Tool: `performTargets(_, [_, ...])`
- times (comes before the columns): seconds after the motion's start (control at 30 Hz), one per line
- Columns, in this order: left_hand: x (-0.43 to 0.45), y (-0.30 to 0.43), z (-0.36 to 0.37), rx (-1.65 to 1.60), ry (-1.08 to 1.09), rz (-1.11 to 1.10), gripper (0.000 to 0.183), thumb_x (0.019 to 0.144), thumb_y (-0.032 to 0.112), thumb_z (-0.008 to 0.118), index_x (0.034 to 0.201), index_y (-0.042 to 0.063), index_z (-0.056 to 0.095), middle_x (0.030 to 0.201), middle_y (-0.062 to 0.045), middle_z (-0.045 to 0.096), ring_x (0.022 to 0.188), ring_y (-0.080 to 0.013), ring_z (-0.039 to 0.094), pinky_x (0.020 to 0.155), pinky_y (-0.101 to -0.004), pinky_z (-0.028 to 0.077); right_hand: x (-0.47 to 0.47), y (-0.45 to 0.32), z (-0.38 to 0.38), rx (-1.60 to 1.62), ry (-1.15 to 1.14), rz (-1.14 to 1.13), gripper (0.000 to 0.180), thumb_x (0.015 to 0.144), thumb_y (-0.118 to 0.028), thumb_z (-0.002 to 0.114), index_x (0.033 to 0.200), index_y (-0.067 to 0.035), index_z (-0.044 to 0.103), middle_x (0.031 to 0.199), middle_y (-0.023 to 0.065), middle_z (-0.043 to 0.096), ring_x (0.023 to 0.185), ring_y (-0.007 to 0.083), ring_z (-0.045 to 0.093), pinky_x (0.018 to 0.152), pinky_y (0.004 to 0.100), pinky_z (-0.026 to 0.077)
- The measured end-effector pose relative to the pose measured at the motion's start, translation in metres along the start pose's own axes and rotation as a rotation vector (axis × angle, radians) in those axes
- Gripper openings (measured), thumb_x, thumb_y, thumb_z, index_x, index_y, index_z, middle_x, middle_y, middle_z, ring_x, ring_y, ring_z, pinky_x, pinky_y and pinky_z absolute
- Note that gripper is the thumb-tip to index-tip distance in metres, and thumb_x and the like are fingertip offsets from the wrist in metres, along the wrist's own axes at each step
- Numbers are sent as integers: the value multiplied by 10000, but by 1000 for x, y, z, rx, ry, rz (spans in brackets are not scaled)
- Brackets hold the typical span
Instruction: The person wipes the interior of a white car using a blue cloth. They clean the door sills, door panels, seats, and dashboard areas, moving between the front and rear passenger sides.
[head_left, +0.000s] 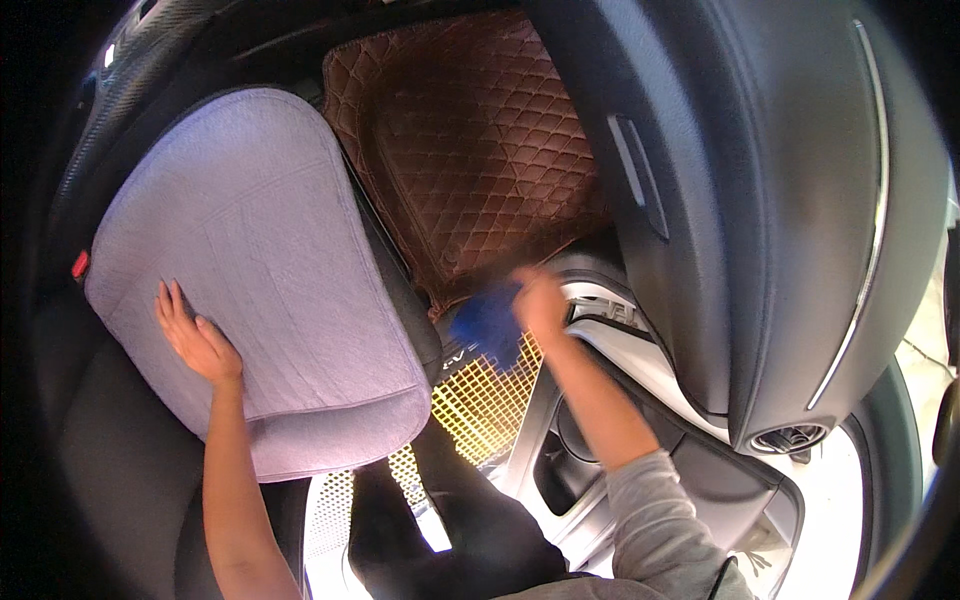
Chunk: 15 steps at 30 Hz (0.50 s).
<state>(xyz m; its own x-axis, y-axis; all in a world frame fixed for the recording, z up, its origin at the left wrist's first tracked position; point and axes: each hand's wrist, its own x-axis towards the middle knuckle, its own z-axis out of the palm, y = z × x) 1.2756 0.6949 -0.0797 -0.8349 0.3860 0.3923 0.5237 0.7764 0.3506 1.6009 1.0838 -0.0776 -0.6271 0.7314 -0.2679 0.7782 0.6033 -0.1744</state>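
My left hand (196, 341) lies flat on a light grey-purple fabric seat cushion (300, 247) of a car's front seat and holds nothing. A bunched blue cloth (489, 322) is gripped in my right hand (541, 301). That hand is blurred, over the door sill (461, 349), which bears partly covered lettering. Just beyond the cloth lies a brown quilted floor mat (480, 150) in the footwell. My fingers on the cloth are partly hidden from view.
To the right rises the dark dashboard (795, 187) with a glovebox handle (637, 176) and a round air vent (787, 437). An open door (720, 480) stands close to my right arm. Yellow floor grating (487, 405) shows below the sill. A red seat-belt buckle (80, 264) sits beside the seat.
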Motion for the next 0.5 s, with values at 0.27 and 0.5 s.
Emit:
performTargets(0.27, [-3,-5,5,-9,-18,-5,548,1013,300,336,1465,22,469,1541,-196,423,1437,-406,349,1186,-508,236,141,73,31,-1129,-400,121,315,985,-196,552,1251,-92,686,1305,146,656,1106,314,678,804,408,553])
performTargets(0.5, [-3,-9,5,-2,-23,11,553,1003,301,341,1457,17,475,1538,-201,424,1434,-405,354,1186,-511,240,19,-70,135,-468,-742,10,272,886,-187,631,1110,-125,772,1153,116,727,998,258,698,830,386,524])
